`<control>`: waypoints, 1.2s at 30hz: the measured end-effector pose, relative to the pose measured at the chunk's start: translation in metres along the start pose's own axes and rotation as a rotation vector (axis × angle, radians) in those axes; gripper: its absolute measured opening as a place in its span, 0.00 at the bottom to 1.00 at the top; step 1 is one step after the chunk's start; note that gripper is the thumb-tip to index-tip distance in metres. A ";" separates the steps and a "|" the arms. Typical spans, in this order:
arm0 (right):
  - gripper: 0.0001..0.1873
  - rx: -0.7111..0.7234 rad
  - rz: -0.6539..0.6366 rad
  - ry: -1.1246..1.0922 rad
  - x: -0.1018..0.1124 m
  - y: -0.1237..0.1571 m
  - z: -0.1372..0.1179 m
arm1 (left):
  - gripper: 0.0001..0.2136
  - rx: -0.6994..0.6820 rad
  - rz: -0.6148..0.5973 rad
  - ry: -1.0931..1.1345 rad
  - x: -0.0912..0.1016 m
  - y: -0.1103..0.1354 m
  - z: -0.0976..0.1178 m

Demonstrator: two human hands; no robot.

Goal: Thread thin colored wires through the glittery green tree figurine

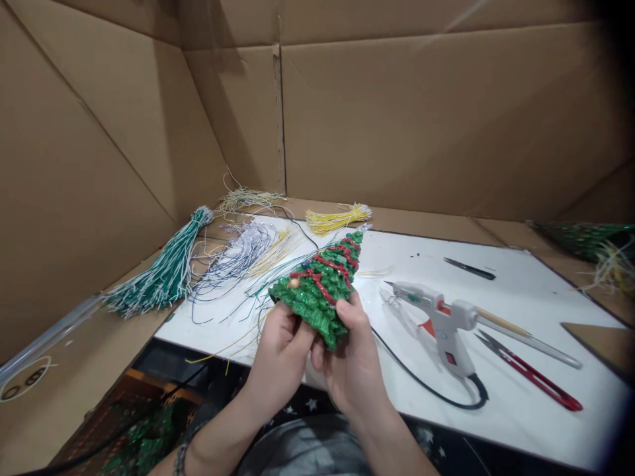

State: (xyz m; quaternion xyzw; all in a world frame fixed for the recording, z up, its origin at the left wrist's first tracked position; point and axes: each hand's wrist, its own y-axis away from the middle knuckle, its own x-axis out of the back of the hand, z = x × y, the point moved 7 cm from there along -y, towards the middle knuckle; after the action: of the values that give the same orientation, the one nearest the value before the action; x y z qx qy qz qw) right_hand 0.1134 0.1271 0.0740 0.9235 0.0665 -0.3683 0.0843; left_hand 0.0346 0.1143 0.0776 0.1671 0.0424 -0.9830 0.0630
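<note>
A small green tinsel Christmas tree (317, 284) with red garland and small round ornaments is held up over the front edge of the white board, its tip tilted away to the right. My left hand (280, 350) grips the underside of its wide base, with some fingertips hidden beneath it. Around the right side of the base my right hand (352, 357) is closed, its thumb pressed on the green surface. To the right of the hands stands a white glue gun (439, 317) on its wire stand, its black cord curving along the board.
Red thread snips (530, 373), a wooden-handled tool (526, 334) and a black cutter (469, 268) lie to the right. Green-white wires (159, 271), blue-white wires (238, 251) and a yellow bundle (337, 218) lie left and behind. Cardboard walls (421, 119) enclose the white board (407, 244).
</note>
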 end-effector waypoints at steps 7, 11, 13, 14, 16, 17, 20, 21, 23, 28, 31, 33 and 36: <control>0.30 0.008 0.010 -0.013 0.001 -0.001 0.004 | 0.10 -0.014 0.005 -0.054 0.003 0.001 -0.002; 0.31 0.004 0.026 -0.018 0.002 0.001 0.003 | 0.10 -0.040 0.002 -0.092 0.003 0.001 0.001; 0.30 0.002 0.042 -0.025 0.002 0.002 0.001 | 0.11 -0.035 -0.032 -0.073 0.000 0.001 0.002; 0.30 -0.006 0.046 -0.030 0.002 0.002 0.001 | 0.12 -0.033 -0.046 -0.060 -0.001 0.001 0.003; 0.29 -0.025 0.047 -0.048 0.001 0.002 0.001 | 0.12 -0.031 -0.056 -0.043 -0.002 0.001 0.004; 0.29 -0.033 0.045 -0.059 0.001 0.002 0.001 | 0.13 -0.031 -0.054 -0.040 -0.002 0.001 0.005; 0.30 -0.043 0.036 -0.078 0.000 0.002 0.001 | 0.13 -0.040 -0.058 -0.050 -0.002 0.002 0.005; 0.30 -0.045 0.027 -0.075 0.000 0.002 0.001 | 0.13 -0.044 -0.065 -0.060 -0.002 0.002 0.005; 0.30 -0.053 0.006 -0.060 0.001 0.002 0.001 | 0.12 -0.046 -0.078 -0.079 -0.003 0.002 0.004; 0.21 -0.066 -0.027 -0.022 0.002 0.001 -0.001 | 0.11 -0.051 -0.089 -0.108 -0.003 0.002 0.003; 0.19 -0.065 -0.029 -0.032 0.003 -0.001 0.000 | 0.11 -0.067 -0.096 -0.134 -0.002 0.002 0.004; 0.19 -0.067 -0.022 -0.035 0.004 -0.002 0.002 | 0.11 -0.080 -0.098 -0.167 -0.002 0.002 0.005; 0.19 -0.057 -0.011 -0.037 0.006 -0.004 0.003 | 0.11 -0.096 -0.092 -0.235 0.000 0.001 0.006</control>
State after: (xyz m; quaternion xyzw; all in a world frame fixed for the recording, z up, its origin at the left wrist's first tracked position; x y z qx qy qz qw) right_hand 0.1148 0.1307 0.0676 0.9134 0.0805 -0.3837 0.1098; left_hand 0.0331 0.1128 0.0829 0.0455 0.0892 -0.9945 0.0303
